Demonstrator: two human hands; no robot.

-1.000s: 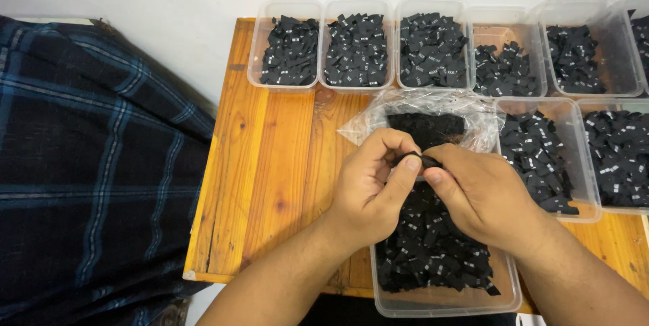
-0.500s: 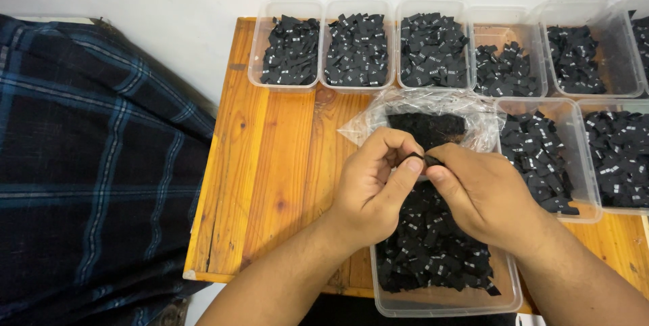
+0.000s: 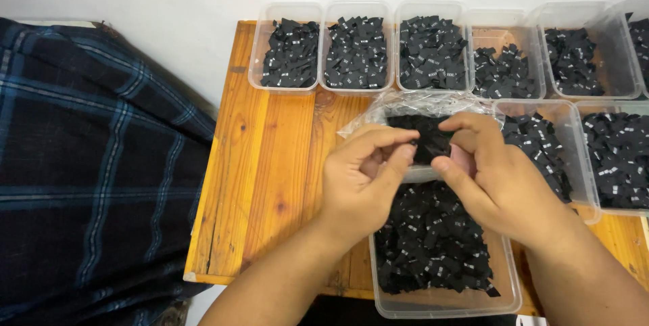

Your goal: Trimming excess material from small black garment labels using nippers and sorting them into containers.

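Both hands, left hand (image 3: 362, 174) and right hand (image 3: 497, 177), pinch small black fabric labels (image 3: 427, 142), probably a few, above clear plastic tub (image 3: 443, 302) at tabletop (image 3: 270, 164) 6 o'clock. Mid-sort; separating one needs fingertip precision.

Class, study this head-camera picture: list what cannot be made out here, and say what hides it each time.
- Whatever the fingertips pinch: head view, covered by the left hand and right hand.
- Far-right tub: cut off by the picture's right edge.
- White marks on the black tags: too small to read.
- Plastic bag: contents partly behind the hands.
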